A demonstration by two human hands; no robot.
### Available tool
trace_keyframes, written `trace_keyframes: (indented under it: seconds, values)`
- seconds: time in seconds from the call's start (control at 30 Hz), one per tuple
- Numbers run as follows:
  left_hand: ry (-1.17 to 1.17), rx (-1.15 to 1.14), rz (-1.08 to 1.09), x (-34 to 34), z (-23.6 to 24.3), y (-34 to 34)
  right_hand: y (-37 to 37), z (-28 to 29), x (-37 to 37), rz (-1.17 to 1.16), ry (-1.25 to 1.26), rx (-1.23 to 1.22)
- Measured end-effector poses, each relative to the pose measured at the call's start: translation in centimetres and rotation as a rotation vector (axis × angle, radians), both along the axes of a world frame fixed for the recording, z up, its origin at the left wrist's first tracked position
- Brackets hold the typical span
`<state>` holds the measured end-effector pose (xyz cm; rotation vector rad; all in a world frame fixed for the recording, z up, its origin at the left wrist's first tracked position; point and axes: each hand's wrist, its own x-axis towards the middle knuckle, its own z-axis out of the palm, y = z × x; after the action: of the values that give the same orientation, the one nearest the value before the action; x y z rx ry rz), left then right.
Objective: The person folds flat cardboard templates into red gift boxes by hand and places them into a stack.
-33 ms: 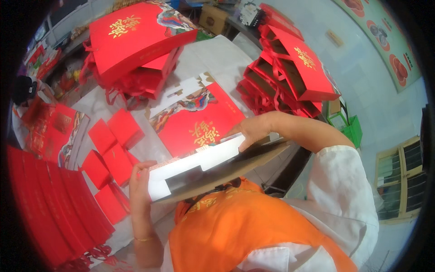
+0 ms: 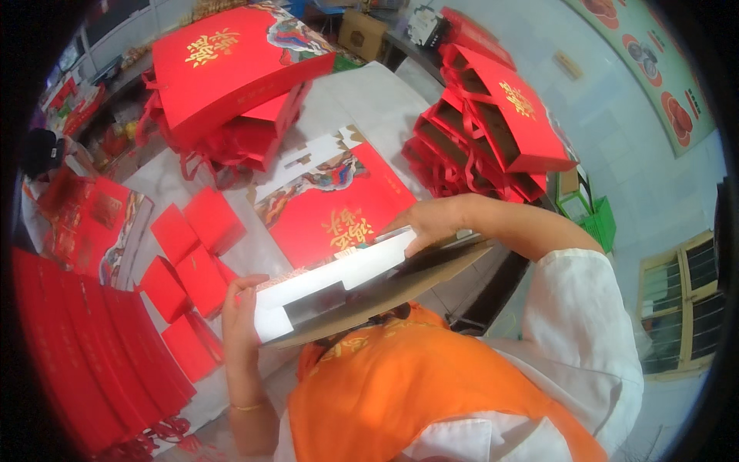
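Observation:
In front of my orange apron I hold a partly folded cardboard carton on edge; its flap is white with a cut-out, its near panel brown. My left hand grips the carton's left end, fingers bent over the top. At the other end my right hand clasps the upper edge, thumb on the white flap. Just beyond lies a flat red printed carton blank with gold characters, a colourful pattern and white tabs. The held carton covers its near edge. What lies inside the held carton is hidden.
Several small red boxes stand left of the blank. Red bags lie stacked at the far left and far right. A row of red folded bags fills the near left. A green basket sits beyond my right arm.
My left hand and the carton's left end have shifted very slightly to the right. Both hands keep their grip.

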<state>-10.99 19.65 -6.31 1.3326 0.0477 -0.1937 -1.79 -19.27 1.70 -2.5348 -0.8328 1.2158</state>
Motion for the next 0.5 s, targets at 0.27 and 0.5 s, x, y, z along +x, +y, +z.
trace_keyframes:
  seconds: [0.27,0.5]
  values:
    - [0.001,0.069,0.054,-1.2,-1.2,0.3,-6.8,6.8,-0.3,-0.327,-0.019,0.391]
    - [-0.021,0.077,0.089,-2.0,-1.3,-0.3,-17.5,1.2,-4.5,-0.870,0.269,0.987]
